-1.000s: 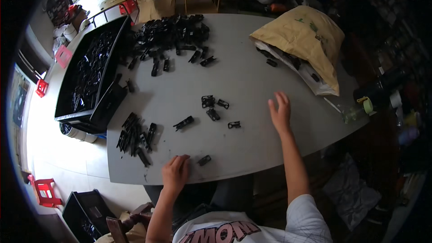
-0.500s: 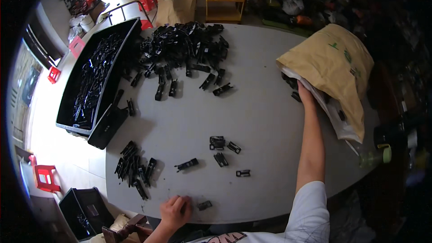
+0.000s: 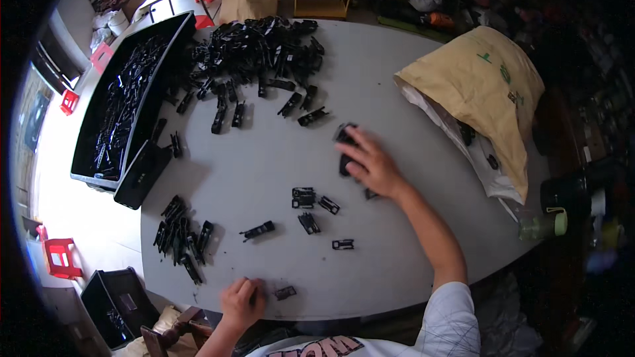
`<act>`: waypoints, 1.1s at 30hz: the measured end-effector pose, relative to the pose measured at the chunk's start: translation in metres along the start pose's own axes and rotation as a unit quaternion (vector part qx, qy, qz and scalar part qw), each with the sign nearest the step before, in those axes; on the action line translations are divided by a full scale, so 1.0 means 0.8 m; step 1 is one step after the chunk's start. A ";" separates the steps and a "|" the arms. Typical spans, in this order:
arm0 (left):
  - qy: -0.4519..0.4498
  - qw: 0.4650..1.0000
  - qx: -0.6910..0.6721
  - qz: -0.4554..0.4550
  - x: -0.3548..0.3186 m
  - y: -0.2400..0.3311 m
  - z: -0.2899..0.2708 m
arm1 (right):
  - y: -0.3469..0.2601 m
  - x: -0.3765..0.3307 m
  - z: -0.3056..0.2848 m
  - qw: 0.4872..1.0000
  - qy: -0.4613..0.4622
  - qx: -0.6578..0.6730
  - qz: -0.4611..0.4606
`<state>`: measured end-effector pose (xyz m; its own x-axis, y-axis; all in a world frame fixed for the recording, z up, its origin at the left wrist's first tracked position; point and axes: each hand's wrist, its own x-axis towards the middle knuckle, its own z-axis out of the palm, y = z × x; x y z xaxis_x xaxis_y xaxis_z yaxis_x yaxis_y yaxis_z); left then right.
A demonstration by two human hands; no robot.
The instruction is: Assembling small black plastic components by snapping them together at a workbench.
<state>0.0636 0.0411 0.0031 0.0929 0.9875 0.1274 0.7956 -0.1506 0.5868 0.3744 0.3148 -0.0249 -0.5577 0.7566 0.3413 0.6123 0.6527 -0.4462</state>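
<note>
My right hand [image 3: 376, 168] is over the middle right of the table, slightly blurred, its fingers bent around several black plastic parts [image 3: 345, 152]. Another dark piece peeks out beneath its palm. Close to the table's front edge, my left hand [image 3: 242, 301] is curled closed; a dark spot shows at its fingers, too hidden to name. Beside it lies a small black clip-like part [image 3: 285, 293]. Between the two hands are a small group of flat black parts [image 3: 303, 198], a single one [image 3: 342, 244] and a longer black part [image 3: 257, 230].
A large heap of black parts [image 3: 254, 53] covers the far left, beside a long black bin [image 3: 79, 170] full of similar pieces. A smaller pile [image 3: 178, 231] lies at the near left. An open paper sack [image 3: 483, 79] rests at the right, near a green-lidded bottle [image 3: 542, 226].
My right hand has come out of the sack's mouth and moved left across the table with black parts. My left hand stays closed near the front edge. The view has shifted slightly.
</note>
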 end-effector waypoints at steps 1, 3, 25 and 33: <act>0.006 1.000 -0.026 -0.007 0.002 0.002 0.001 | -0.023 -0.005 -0.009 0.997 -0.022 0.073 -0.005; 0.010 1.000 -0.028 0.002 0.007 0.003 0.002 | -0.029 -0.019 -0.029 0.994 0.020 0.103 -0.007; -0.013 0.999 0.029 -0.017 -0.003 -0.002 0.008 | 0.294 0.019 -0.081 0.938 0.137 -0.157 0.277; -0.015 1.000 0.014 -0.016 -0.002 0.004 0.003 | 0.164 0.000 -0.087 0.985 0.056 0.071 0.146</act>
<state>0.0680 0.0390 0.0028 0.0843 0.9928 0.0850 0.8155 -0.1178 0.5667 0.4938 0.4031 -0.0258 -0.2983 0.9163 0.2672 0.6484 0.4000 -0.6478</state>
